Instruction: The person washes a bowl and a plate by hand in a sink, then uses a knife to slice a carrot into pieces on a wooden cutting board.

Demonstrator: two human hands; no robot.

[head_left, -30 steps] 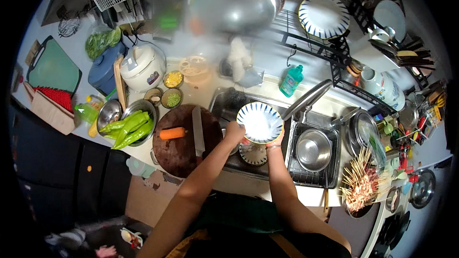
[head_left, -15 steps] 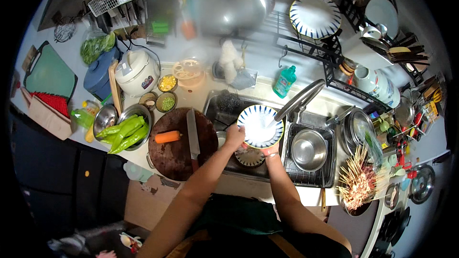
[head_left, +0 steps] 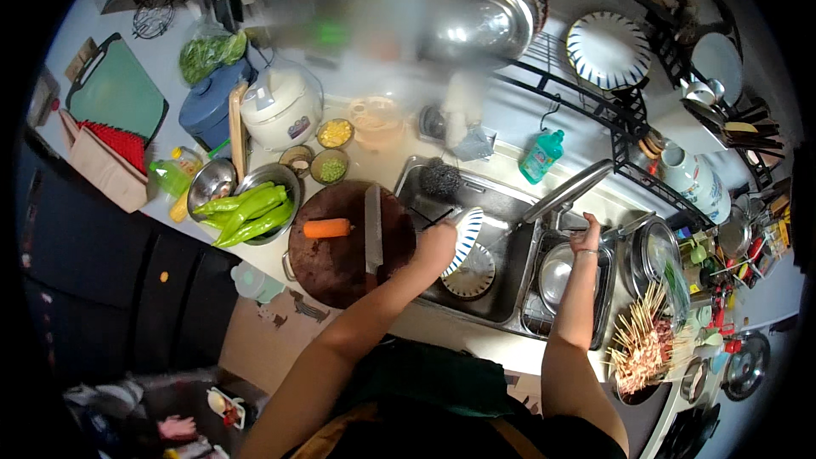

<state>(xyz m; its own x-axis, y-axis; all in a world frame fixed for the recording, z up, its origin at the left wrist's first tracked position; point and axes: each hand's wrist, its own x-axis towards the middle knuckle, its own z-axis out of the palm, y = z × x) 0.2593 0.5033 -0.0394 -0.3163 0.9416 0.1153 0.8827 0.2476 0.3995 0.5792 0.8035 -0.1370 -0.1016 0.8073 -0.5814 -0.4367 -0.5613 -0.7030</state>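
Observation:
My left hand [head_left: 438, 246] is closed on the rim of a white plate with blue stripes [head_left: 466, 238], tilted nearly on edge over the left sink basin [head_left: 507, 276]. Below it, a second striped plate [head_left: 469, 276] lies in the basin. My right hand [head_left: 585, 240] is at the base of the faucet, fingers stretched upward; its contact with the handle is hidden. The curved faucet spout [head_left: 568, 190] reaches over the sink, with no water stream visible. Close to that hand, a metal bowl [head_left: 557, 276] sits in the drying rack of the right basin.
Left of the sink, a round chopping board [head_left: 331, 276] bears a carrot [head_left: 327, 228] and a cleaver [head_left: 373, 225]. Green peppers [head_left: 255, 214] fill a bowl beyond. Green dish soap [head_left: 542, 155] stands behind the sink; skewered meat [head_left: 642, 344] is at right.
My right hand has let go of the plate and moved right to the faucet. The left hand has tipped the plate on edge. The whole view has shifted.

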